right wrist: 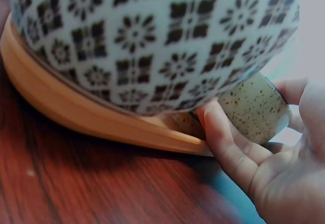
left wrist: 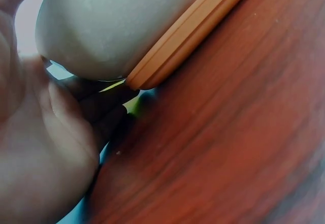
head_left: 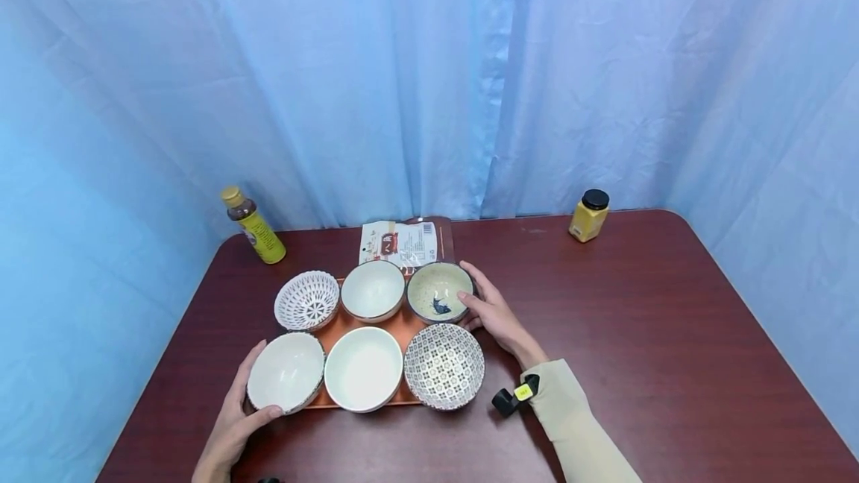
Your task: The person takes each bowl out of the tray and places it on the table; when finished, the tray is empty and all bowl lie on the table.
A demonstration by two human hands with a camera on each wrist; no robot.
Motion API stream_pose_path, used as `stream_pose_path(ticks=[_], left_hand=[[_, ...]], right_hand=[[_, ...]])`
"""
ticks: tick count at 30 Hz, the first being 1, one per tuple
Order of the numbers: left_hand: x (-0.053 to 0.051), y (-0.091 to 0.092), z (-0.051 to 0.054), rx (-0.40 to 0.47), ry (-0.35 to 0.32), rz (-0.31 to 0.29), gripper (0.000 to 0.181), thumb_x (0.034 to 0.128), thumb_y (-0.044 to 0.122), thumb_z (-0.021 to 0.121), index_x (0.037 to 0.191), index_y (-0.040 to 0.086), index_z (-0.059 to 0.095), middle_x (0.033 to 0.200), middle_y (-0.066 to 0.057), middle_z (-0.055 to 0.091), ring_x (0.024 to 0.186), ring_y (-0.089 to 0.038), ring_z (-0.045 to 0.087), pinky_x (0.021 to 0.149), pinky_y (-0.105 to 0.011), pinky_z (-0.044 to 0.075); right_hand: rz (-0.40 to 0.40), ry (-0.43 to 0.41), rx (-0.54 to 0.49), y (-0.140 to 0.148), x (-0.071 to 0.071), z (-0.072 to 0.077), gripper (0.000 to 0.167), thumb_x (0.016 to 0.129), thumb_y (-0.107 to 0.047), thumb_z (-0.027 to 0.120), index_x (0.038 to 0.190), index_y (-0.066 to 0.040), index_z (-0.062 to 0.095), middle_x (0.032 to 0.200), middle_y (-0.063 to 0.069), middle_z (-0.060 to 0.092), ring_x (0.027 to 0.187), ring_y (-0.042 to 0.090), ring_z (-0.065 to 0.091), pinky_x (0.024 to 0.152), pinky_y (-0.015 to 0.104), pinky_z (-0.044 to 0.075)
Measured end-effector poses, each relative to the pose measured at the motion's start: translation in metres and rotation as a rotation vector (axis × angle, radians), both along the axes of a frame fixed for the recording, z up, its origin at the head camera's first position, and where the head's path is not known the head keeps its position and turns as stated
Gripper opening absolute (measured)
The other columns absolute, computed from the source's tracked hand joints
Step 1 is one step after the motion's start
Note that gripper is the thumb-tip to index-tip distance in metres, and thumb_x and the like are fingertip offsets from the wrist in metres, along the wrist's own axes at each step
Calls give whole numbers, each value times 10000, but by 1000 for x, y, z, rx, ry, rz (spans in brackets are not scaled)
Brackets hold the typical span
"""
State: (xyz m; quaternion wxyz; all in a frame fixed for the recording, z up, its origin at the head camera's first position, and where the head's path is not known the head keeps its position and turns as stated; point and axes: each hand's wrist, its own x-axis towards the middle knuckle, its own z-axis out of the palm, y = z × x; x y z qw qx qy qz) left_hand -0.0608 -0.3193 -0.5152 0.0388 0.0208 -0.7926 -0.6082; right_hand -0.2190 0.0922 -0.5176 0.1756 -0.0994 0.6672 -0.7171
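Thumb and fingers of the left hand [head_left: 231, 423] grasp a dark-rimmed white bowl [head_left: 287, 371] at the near left corner of an orange tray [head_left: 401, 325]. The right hand [head_left: 496, 315] grasps a speckled bowl [head_left: 429, 285] with a blue design inside, at the tray's far right corner; its thumb comes over the rim and its fingers lie around the outside. In the wrist views, fingers of both hands reach low, close to the tray's edge; whether they touch it cannot be told.

Four more bowls make up two rows of three. Along the tray's near edge, a plain white bowl [head_left: 364, 367] sits in the middle and a grey-patterned bowl [head_left: 444, 364] at the right corner. Along its far edge, a dash-patterned bowl [head_left: 306, 302] is at the left corner and a pale bowl [head_left: 373, 289] in the middle.

The tray lies on a dark red table [head_left: 658, 334]. Beyond it, by the table's far edge, lies a printed packet [head_left: 397, 244]. A yellow-capped bottle [head_left: 262, 237] stands near the far left corner, a black-lidded yellow jar [head_left: 588, 221] near the far right. A beige sleeve [head_left: 573, 416] covers the right arm. Blue curtains [head_left: 436, 80] hang behind.
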Motion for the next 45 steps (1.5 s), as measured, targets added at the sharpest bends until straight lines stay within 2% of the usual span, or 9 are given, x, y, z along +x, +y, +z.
stream_pose_path(ticks=[6, 13, 23, 28, 35, 45], left_hand=[[-1, 0, 0, -26, -20, 10, 998, 760, -53, 720, 1603, 158, 229, 1447, 282, 347, 1236, 101, 386, 919, -77, 312], [-1, 1, -1, -12, -9, 10, 999, 752, -68, 721, 1600, 141, 236, 1441, 280, 357, 1231, 100, 392, 930, -82, 306], [-1, 1, -2, -11, -10, 10, 998, 756, -66, 722, 1600, 160, 240, 1439, 271, 366, 1231, 101, 399, 931, -79, 310], [0, 1, -2, -12, -10, 13, 1001, 753, -65, 726, 1599, 172, 246, 1444, 271, 363, 1230, 106, 399, 932, -75, 311], [0, 1, -1, 4, -6, 7, 997, 755, -69, 718, 1599, 169, 245, 1448, 257, 367, 1228, 93, 407, 934, -76, 315], [0, 0, 0, -5, -22, 8, 994, 765, -61, 722, 1600, 190, 245, 1449, 254, 364, 1228, 83, 404, 922, -71, 322]], right_hand=[[-15, -18, -18, -2, 0, 0, 641, 1057, -138, 446, 1621, -184, 145, 1650, 187, 198, 562, 118, 635, 543, 269, 536], [-25, -36, -39, -1, 0, 0, 639, 1055, -137, 446, 1620, -198, 153, 1630, 201, 245, 553, 119, 630, 539, 264, 531], [-56, -21, -40, -3, 2, 3, 655, 1025, -61, 439, 1615, -151, 169, 1651, 161, 217, 540, 129, 628, 522, 270, 529], [-85, -7, -81, -3, 3, 8, 668, 1005, -19, 427, 1613, -129, 172, 1655, 187, 204, 532, 149, 645, 509, 278, 534], [-110, 2, -121, 7, 2, 18, 684, 1007, -9, 414, 1620, -144, 140, 1574, 290, 297, 554, 182, 689, 509, 281, 539], [-172, 31, -134, 33, -2, 20, 668, 1018, -4, 389, 1618, -128, 121, 1641, 224, 199, 544, 171, 698, 513, 267, 541]])
